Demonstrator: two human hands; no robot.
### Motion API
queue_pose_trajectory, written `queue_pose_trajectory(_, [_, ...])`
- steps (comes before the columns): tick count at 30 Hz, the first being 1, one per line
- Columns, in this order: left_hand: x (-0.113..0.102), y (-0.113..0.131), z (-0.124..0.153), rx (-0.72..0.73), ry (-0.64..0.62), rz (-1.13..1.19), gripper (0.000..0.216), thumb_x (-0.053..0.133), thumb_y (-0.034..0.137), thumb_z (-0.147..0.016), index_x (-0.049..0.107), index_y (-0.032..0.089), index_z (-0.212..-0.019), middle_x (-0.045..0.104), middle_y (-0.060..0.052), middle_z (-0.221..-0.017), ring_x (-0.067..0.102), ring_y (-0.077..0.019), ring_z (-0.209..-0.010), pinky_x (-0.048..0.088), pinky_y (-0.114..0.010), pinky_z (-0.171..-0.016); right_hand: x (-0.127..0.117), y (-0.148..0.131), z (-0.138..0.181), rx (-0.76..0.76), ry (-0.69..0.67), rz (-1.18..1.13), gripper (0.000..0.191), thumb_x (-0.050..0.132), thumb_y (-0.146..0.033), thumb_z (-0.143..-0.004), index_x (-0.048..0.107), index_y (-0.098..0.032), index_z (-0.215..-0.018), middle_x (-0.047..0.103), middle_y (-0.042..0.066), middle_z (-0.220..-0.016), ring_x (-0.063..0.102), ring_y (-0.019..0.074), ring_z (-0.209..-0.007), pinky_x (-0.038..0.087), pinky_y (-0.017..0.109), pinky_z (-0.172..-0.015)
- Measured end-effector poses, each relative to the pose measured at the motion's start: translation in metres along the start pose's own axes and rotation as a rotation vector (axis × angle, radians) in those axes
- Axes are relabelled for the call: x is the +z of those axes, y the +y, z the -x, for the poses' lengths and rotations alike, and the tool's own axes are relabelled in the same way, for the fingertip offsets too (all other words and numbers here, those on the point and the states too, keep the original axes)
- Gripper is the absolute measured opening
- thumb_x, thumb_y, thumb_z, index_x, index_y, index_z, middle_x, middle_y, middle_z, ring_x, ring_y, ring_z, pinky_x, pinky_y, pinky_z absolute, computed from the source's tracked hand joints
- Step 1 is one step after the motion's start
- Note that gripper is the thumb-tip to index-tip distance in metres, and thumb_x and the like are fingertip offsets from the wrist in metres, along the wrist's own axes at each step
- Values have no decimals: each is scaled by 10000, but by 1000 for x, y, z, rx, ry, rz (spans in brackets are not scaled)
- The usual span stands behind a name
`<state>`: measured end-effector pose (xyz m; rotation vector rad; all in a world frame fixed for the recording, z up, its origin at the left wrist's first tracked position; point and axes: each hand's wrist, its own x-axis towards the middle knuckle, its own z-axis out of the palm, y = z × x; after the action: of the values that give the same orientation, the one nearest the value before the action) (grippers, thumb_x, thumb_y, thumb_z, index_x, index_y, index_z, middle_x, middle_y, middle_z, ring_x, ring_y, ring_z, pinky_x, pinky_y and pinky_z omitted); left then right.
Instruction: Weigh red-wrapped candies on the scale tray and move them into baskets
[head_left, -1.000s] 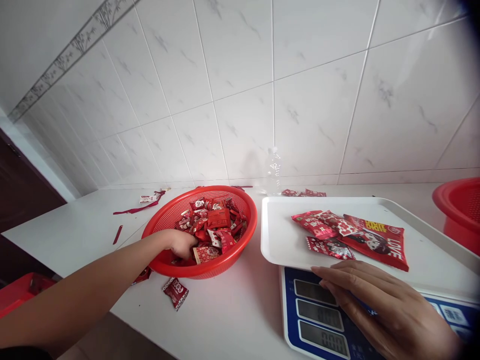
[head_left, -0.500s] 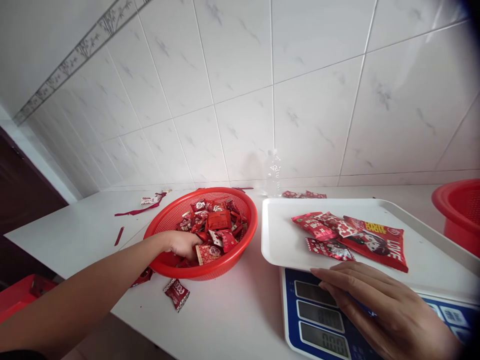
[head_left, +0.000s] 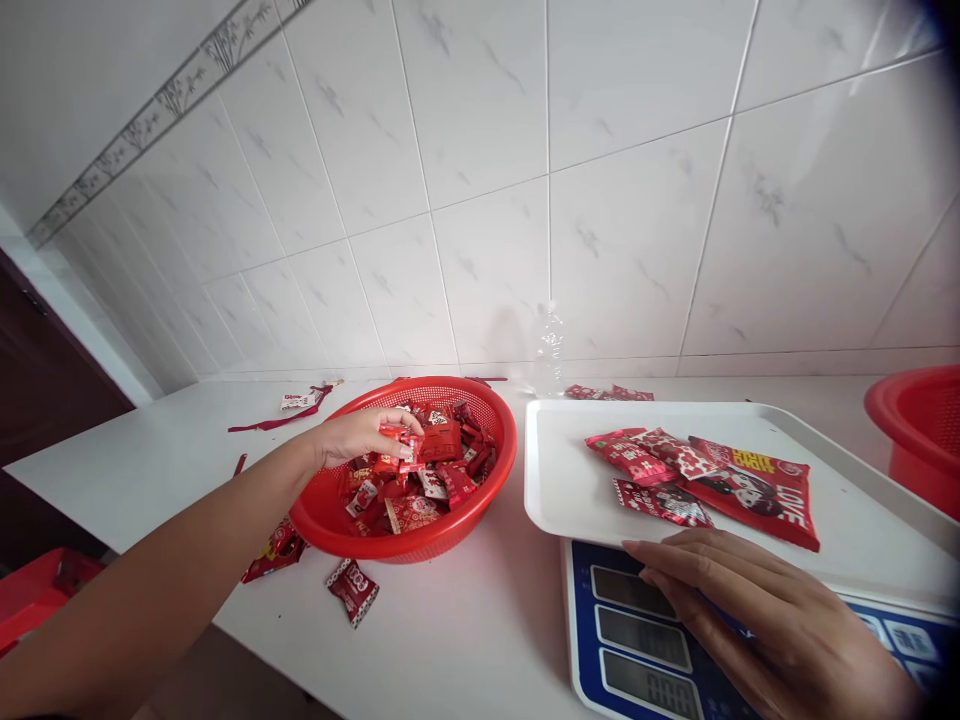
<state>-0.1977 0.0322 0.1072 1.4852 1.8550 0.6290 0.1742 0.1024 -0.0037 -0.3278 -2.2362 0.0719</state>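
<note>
My left hand (head_left: 358, 437) hovers over the red perforated basket (head_left: 334, 525), closed on a few small red candy packets (head_left: 400, 436) lifted out of the heap inside. My right hand (head_left: 757, 610) lies flat, fingers apart, on the blue face of a digital scale (head_left: 637, 640), holding nothing. A white tray (head_left: 562, 480) sits on the scale. On it lie several red packets (head_left: 649, 460) and a bigger red pouch (head_left: 757, 490) with cartoon faces.
Loose red packets (head_left: 352, 588) lie on the white counter in front of the basket, and a red ribbon (head_left: 281, 415) lies behind it. Another red basket (head_left: 919, 430) stands at the far right. A clear bottle (head_left: 550, 350) stands against the tiled wall.
My left hand rose out of the basket's near side with candy packets in its fingers. The right hand stayed on the scale.
</note>
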Motion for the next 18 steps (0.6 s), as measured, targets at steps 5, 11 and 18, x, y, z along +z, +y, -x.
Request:
queue_pose_trajectory(5, [2, 0, -8, -25, -9, 30, 284, 734, 301, -595, 647, 195, -844, 622, -5, -894, 603, -169, -810, 458, -288, -781, -2, 0, 1, -7, -7, 16, 250, 478, -202, -879, 598, -233, -1096, 709, 28, -893, 678, 175, -788, 554, 254, -656])
queue_pose_trajectory(11, [1, 1, -10, -14, 204, -152, 345, 655, 446, -684, 622, 212, -935, 637, -43, -1061, 564, -247, -1049, 428, -316, -865, -3, 0, -1, -17, 10, 26, 262, 487, -191, -867, 598, -251, -1096, 712, 23, -892, 681, 187, -776, 553, 267, -638])
queue_pose_trajectory(18, [40, 15, 4, 112, -309, -345, 620, 651, 294, -685, 504, 348, -1284, 382, 8, -1449, 378, -273, -1293, 381, -300, -949, -3, 0, 0, -27, 10, 26, 274, 485, -179, -865, 594, -250, -1106, 711, 20, -897, 677, 184, -774, 551, 268, -644])
